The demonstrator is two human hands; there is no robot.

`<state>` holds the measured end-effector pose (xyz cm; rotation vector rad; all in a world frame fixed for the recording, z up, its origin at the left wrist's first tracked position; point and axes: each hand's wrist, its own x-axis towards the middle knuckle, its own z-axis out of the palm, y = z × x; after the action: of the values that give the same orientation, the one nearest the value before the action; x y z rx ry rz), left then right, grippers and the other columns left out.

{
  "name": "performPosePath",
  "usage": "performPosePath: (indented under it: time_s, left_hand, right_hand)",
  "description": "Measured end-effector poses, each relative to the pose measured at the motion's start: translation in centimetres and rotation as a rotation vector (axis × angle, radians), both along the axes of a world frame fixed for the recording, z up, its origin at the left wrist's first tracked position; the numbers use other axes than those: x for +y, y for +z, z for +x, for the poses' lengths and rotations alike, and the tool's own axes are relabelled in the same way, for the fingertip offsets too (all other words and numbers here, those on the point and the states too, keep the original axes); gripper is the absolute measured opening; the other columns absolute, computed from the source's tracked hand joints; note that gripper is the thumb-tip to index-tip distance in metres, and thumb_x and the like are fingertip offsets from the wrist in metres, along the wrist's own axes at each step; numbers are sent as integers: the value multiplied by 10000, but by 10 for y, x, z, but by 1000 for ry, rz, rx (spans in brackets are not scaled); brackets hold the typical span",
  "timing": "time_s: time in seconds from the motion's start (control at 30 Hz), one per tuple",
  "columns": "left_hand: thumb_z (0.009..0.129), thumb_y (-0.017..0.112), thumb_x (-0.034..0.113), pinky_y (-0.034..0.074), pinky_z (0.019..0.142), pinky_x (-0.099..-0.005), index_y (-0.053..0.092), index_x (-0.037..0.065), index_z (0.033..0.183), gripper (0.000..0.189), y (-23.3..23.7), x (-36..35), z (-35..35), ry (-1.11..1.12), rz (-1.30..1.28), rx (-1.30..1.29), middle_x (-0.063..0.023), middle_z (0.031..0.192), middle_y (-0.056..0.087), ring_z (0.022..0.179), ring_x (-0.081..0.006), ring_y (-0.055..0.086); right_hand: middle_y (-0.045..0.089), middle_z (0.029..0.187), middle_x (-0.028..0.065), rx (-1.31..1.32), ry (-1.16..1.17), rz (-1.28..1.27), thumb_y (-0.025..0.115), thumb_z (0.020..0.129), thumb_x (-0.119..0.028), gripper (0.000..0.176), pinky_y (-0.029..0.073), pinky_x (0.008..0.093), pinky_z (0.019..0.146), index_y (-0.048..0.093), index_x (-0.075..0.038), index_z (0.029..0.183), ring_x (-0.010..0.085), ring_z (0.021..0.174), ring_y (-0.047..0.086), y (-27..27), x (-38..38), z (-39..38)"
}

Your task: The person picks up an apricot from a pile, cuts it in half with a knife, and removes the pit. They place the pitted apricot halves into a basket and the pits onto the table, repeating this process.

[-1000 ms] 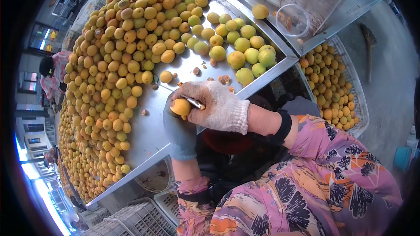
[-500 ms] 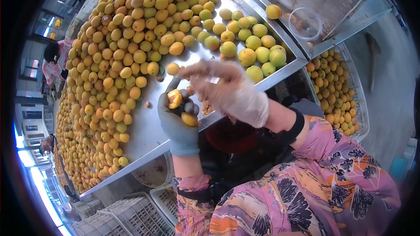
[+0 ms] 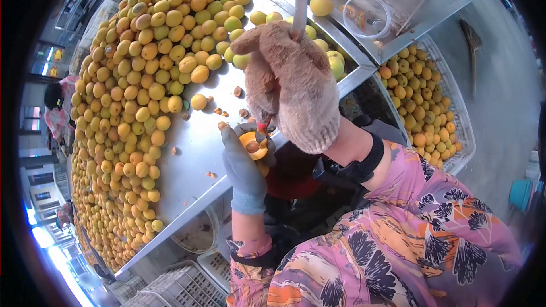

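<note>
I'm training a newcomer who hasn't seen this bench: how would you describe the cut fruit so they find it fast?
Find the metal table heaped with yellowish fruit, then its near edge, by the grey-gloved left hand. The cut fruit sits in that hand. Unlike the whole fruit heaped there, it lies open, showing orange flesh around a brown pit.

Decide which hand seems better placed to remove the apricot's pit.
Probably the right hand: it grips the knife close to the cut apricot, whose brown pit is exposed, while the left hand is occupied holding that apricot.
</note>
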<state>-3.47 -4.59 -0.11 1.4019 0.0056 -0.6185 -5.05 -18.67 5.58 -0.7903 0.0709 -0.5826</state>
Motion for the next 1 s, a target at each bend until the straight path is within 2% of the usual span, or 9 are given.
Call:
performPosePath:
  time_s: [0.27,0.4,0.5,0.6,0.67,0.77,0.8,0.87,1.0]
  left_hand:
    - [1004,340,510,418,420,-192,517,88,1060,461,0,-8,-7,42,-59,58,-40,830,605,502,-92,530]
    - [1012,358,412,448,434,-192,509,80,1107,377,-3,2,-5,-18,19,-124,-49,912,604,578,-100,578]
    - [972,449,229,454,455,-184,498,55,1176,272,-5,11,-2,-58,-136,114,-46,916,604,661,-96,600]
    - [894,526,75,432,457,-179,500,40,1187,296,-6,15,-3,-119,-80,-17,-42,891,607,635,-95,581]
    - [809,569,-19,411,442,-194,523,39,1163,361,-7,14,-5,-223,271,-598,-61,896,611,554,-98,529]
    - [914,531,143,395,414,-213,545,41,1099,211,5,4,-10,19,11,-48,-83,827,618,499,-119,513]
    - [914,531,143,395,414,-213,545,41,1099,211,6,7,-8,20,11,-46,-83,827,618,499,-119,513]
    - [1017,301,448,401,442,-221,575,12,964,518,8,15,-1,-277,-36,10,-65,661,599,463,-103,507]
    - [1004,413,357,422,442,-247,551,-2,1033,386,-6,18,-3,-196,40,-74,-89,665,624,444,-126,500]
  right_hand:
    - [460,554,-38,-120,-65,-271,498,1005,-345,352,331,208,420,623,-18,970,46,451,429,0,6,-2]
    - [456,560,-30,-123,-17,-263,497,1003,-365,366,307,206,412,624,-26,951,46,441,412,-3,10,0]
    - [447,554,-26,-72,122,-54,496,997,-401,395,286,209,399,629,-33,942,48,423,387,4,9,-2]
    - [444,533,-21,-11,127,-3,505,988,-420,402,278,218,384,631,-41,943,55,404,372,3,13,0]
    - [433,527,-19,-40,188,-73,495,988,-434,413,282,226,378,627,-44,959,62,394,363,3,11,-1]
    - [422,533,-19,-68,292,4,464,995,-448,432,285,229,374,623,-47,964,74,385,344,-4,1,4]
    - [403,531,-25,-57,272,65,437,997,-470,459,289,237,373,623,-52,959,88,375,323,-9,0,7]
    - [412,538,-26,-81,305,142,438,998,-465,453,291,241,373,624,-54,953,91,381,332,-14,-2,9]
    - [476,604,-12,-90,398,224,434,1011,-413,397,304,257,381,615,-60,1005,95,424,380,-17,-6,8]
